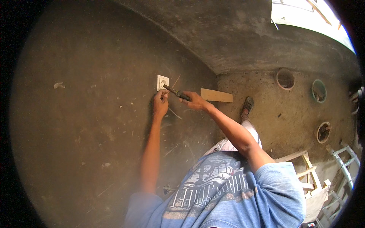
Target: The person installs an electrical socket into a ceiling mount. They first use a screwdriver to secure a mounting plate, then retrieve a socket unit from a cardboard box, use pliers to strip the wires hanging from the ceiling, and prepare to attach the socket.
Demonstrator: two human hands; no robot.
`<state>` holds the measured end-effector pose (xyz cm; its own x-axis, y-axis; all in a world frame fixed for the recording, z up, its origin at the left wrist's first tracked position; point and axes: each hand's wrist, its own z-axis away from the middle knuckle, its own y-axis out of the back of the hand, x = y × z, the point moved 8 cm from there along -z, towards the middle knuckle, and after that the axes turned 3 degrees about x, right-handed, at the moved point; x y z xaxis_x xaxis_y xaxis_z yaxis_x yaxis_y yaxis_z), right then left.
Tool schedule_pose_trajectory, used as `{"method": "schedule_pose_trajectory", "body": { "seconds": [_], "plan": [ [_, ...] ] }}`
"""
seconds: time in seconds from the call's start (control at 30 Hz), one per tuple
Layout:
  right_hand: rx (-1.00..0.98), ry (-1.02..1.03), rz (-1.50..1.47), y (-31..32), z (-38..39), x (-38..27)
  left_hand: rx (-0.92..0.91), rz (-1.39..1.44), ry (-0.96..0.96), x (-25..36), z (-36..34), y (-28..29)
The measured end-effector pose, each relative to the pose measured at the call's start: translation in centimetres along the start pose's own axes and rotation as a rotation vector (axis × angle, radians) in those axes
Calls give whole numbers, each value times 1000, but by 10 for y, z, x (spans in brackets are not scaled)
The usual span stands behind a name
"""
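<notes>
A white square wall socket sits on the dark plastered wall. Just beneath it is my left hand, its fingers bent and drawn together at the socket's lower edge; what they pinch is too small to make out. My right hand grips the dark handle of a screwdriver. The tool slants up and to the left, with its tip at the round middle of the socket's face.
A flat tan board leans at the wall's foot. Several buckets, among them a green one, stand on the floor at right. A wooden frame and a bluish ladder are at lower right. Bright light enters through an opening.
</notes>
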<state>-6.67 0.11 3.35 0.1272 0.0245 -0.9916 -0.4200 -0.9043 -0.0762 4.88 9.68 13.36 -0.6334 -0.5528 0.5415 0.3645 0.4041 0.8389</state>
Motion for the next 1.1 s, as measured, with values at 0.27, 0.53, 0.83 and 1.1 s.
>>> {"method": "schedule_pose_trajectory", "body": {
  "seconds": [0.27, 0.53, 0.83, 1.1],
  "plan": [
    [26, -29, 91, 2, 7, -10, -216, -327, -290, 80, -78, -13],
    [134, -52, 220, -1, 12, -9, -756, -132, -70, 25, -112, -80],
    [511, -212, 259, 88, 90, 56, -238, 442, -187, 135, -137, -51],
    [216, -867, 561, 145, 300, 199, -910, 290, -207, 226, 41, -304]
  ]
}}
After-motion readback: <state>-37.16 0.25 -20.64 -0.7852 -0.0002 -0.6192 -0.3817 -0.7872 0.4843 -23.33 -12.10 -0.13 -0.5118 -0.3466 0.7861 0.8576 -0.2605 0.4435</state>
